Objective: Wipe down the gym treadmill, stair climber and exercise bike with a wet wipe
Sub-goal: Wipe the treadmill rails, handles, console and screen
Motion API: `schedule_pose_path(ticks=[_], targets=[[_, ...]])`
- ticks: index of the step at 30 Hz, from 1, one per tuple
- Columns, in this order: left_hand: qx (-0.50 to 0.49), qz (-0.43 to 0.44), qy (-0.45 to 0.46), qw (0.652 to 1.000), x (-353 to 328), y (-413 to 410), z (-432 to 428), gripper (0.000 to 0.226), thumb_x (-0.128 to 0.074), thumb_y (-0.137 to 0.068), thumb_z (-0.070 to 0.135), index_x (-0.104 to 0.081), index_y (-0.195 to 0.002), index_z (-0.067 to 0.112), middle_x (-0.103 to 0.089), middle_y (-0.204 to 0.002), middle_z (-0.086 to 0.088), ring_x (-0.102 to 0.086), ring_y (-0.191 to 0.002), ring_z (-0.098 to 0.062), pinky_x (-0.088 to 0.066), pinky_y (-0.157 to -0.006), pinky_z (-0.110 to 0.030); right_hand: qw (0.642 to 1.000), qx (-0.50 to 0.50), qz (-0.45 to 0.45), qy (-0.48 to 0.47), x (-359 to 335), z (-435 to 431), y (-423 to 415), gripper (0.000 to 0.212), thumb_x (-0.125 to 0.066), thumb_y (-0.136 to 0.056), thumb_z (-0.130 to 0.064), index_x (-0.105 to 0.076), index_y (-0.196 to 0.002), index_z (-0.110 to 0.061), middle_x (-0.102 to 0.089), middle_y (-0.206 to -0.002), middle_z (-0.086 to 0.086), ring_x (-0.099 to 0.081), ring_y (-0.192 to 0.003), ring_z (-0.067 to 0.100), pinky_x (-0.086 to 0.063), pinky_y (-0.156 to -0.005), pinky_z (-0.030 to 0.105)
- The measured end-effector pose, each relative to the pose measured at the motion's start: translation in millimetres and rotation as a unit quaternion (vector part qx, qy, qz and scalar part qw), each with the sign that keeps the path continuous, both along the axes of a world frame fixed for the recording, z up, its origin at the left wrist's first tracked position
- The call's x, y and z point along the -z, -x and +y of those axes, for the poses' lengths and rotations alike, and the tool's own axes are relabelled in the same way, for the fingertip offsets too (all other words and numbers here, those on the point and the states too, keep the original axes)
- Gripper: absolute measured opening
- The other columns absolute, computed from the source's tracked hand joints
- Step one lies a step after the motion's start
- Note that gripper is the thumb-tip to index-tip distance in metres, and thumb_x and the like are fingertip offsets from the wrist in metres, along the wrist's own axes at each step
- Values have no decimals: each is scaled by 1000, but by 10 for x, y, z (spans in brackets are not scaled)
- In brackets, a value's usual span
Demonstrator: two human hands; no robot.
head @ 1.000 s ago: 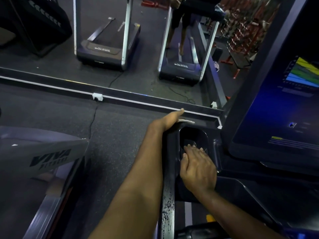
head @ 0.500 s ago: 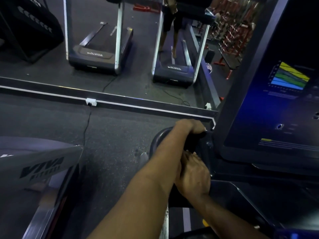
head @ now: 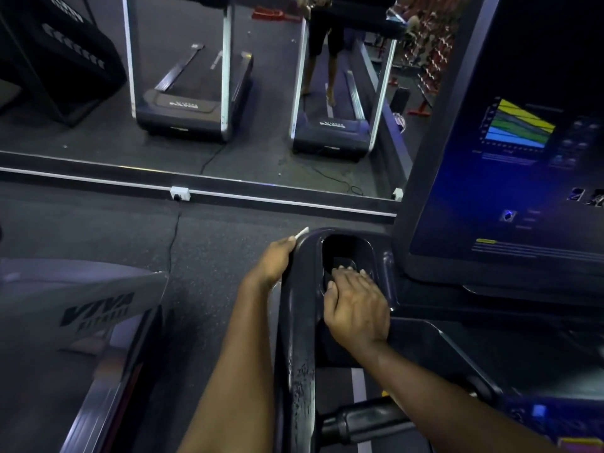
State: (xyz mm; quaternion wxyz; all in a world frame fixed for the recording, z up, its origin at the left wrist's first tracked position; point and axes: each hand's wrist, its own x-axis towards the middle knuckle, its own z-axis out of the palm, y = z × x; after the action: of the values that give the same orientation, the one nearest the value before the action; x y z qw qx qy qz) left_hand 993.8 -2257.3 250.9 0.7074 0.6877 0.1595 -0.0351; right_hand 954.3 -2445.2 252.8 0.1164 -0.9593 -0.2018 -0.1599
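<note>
Wipe point(head: 302, 232) pokes out past L hand point(head: 274, 261).

head-worn view, facing forward and down, close over treadmill handrail point(head: 299, 338), apparently mirror point(head: 98, 142) ahead

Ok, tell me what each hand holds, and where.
The left hand holds the wet wipe against the rail, one end sticking out. The right hand holds nothing, resting in the recess.
</note>
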Motion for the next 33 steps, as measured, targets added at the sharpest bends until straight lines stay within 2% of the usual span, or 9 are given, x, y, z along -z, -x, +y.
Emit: schedule_pose_path(ticks=[3, 5, 9, 13, 15, 20, 23, 26, 33], targets=[[-78, 8, -58, 995, 56, 411, -125, 36, -38, -110, 22, -72, -107, 12, -73, -103, -5, -66, -103, -22, -54, -85, -30, 1000, 3, 3, -7, 6, -4, -5, 49, -38, -97, -33, -69, -122, -6, -72, -120, 12, -66, -116, 26, -46, -111, 39], [-94, -1, -113, 989, 70, 706, -238, 36, -38, -110, 24, -67, -127, 13, -70, -125, -7, -63, -116, -20, -49, -101, -37, 1000, 4, 6, -30, -22, -8, 5, 48, -39, -98, -34, -63, -127, -4, -70, -123, 14, -64, -118, 28, -44, -113, 41], [-63, -83, -203, 974, 16, 1137, -436, 47, -37, -110, 22, -33, -157, 25, -25, -160, 13, -22, -147, -3, -18, -119, -19, 993, 1, 38, -111, -119, -31, 65, 45, -44, -100, -35, -54, -135, -9, -66, -131, 14, -60, -124, 31, -45, -108, 42], [28, -97, -348, 932, -54, 1203, -579, 46, -35, -111, 24, -31, -157, 26, -6, -161, 18, 8, -153, -7, 3, -124, -29, 930, -9, 135, -342, -275, -128, 63, 37, -54, -102, -13, -55, -138, -13, -63, -136, 5, -59, -124, 23, -47, -106, 43], [19, -115, -308, 944, -117, 1250, -664, 46, -35, -111, 26, -33, -157, 26, -13, -160, 21, 1, -155, -5, 1, -126, -31, 908, -20, 133, -396, -318, -222, 124, 35, -55, -99, -2, -60, -132, -11, -64, -132, 3, -59, -124, 17, -46, -108, 43], [-116, -189, -95, 970, -154, 1434, -615, 47, -37, -111, 21, -32, -158, 27, -38, -157, 18, -35, -144, 4, -30, -117, -18, 943, -140, 74, -293, -286, -170, 402, 43, -55, -93, 8, -64, -132, -9, -59, -141, 3, -51, -135, 17, -38, -117, 35], [-169, -143, -149, 964, -83, 1482, -596, 52, -37, -111, 18, -25, -160, 27, -30, -157, 25, -31, -141, 11, -28, -115, -13, 956, -251, 94, -117, -292, 49, 397, 46, -47, -104, -11, -47, -150, -10, -38, -161, 5, -27, -152, 17, -17, -126, 34], [-176, -88, -192, 961, -4, 1499, -668, 52, -36, -110, 17, -25, -161, 23, -38, -156, 9, -36, -140, 0, -27, -106, -5, 964, -244, 95, 41, -222, 82, 273, 57, -29, -110, -34, -21, -161, -11, -16, -169, 3, -5, -157, 13, 0, -127, 30], [-163, -43, -297, 940, -31, 1427, -735, 46, -38, -108, 21, -42, -154, 16, -46, -156, -4, -45, -142, -21, -34, -116, -32, 966, -156, 196, 65, -267, 326, -354, 66, -25, -110, -43, -10, -161, -5, -3, -170, 10, 3, -157, 20, 3, -126, 33]])
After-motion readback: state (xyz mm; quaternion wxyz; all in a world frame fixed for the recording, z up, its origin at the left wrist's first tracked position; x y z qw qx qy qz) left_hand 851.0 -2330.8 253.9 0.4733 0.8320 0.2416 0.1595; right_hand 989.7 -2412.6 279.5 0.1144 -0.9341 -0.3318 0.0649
